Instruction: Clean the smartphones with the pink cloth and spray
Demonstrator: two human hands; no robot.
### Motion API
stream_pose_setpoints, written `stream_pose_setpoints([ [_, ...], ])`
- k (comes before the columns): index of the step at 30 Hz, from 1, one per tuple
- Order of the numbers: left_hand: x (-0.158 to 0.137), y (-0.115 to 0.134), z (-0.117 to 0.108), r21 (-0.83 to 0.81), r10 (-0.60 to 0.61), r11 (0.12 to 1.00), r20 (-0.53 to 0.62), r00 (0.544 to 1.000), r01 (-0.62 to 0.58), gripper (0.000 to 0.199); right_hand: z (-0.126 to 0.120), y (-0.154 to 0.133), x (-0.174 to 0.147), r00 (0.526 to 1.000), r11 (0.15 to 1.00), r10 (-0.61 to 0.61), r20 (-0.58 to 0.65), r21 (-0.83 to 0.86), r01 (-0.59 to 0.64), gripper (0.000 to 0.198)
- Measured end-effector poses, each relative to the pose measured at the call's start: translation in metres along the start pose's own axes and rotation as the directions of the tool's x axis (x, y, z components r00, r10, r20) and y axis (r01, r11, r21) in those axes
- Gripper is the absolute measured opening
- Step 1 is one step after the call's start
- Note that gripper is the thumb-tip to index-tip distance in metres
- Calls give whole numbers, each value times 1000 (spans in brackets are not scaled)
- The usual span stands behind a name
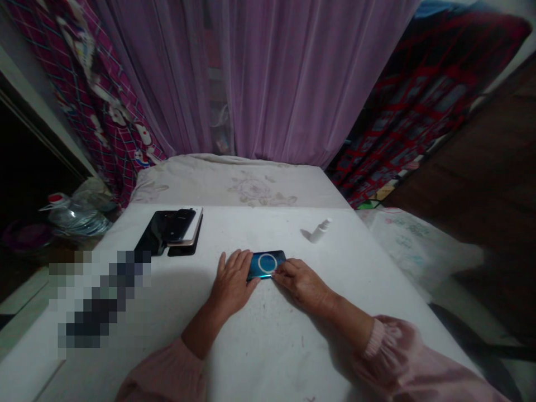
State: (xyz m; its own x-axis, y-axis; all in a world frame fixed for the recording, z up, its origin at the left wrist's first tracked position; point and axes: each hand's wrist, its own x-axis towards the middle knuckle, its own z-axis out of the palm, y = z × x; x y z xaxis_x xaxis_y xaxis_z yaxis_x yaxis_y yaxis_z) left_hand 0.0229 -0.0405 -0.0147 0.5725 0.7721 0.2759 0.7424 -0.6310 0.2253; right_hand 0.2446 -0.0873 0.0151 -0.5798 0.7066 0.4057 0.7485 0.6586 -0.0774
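A shiny blue phone [255, 268] lies on the white tabletop with a pale ring [267, 254] on its upward face. My left hand [231, 282] grips the left end, thumb along the near edge and fingers over the far side. At the right end, my right hand [302, 283] has its fingers bent and pressed together on the phone, close to the ring. Its fingertips cover that corner, so anything small between them is hidden. A small white spray bottle [321, 231] stands beyond my right hand, to the right.
Several phones [181, 226] lie partly stacked at the left of the white table [259, 357]. A pixelated dark patch covers the left edge. Floral cloth [201, 181] lies at the back before purple curtains [288, 78]. A plastic bottle [77, 215] stands left, off the table.
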Motion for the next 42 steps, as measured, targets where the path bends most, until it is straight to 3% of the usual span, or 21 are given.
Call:
stream_pose_setpoints([
  [7,0,1,1,16,-6,1000,3,1000,6,52,12,-6,22,1000,1000,-27,-6,-6,27,20],
  [15,0,0,-2,-4,-7,1000,25,1000,7,52,5,4,1,1000,1000,23,-9,3,-23,20],
  [23,1,1,-2,2,-15,1000,35,999,15,52,15,-4,20,1000,1000,-9,-26,19,10,19],
  [27,0,-1,-2,17,-7,1000,32,999,6,53,4,5,4,1000,999,29,-1,15,-29,21],
  [30,0,-1,-2,7,-5,1000,29,1000,5,54,-4,16,-20,992,992,126,1,28,-126,24],
  [33,0,-1,-3,-7,-9,1000,23,1000,9,52,-1,18,-39,949,948,289,-121,173,-267,30],
  [38,-1,-1,-2,1,3,1000,9,1000,-3,53,19,3,-38,791,805,558,-249,394,-444,35],
  [42,-2,-2,1,22,20,1000,-4,1000,-20,57,30,-5,-25,781,802,573,-249,367,-472,33],
])
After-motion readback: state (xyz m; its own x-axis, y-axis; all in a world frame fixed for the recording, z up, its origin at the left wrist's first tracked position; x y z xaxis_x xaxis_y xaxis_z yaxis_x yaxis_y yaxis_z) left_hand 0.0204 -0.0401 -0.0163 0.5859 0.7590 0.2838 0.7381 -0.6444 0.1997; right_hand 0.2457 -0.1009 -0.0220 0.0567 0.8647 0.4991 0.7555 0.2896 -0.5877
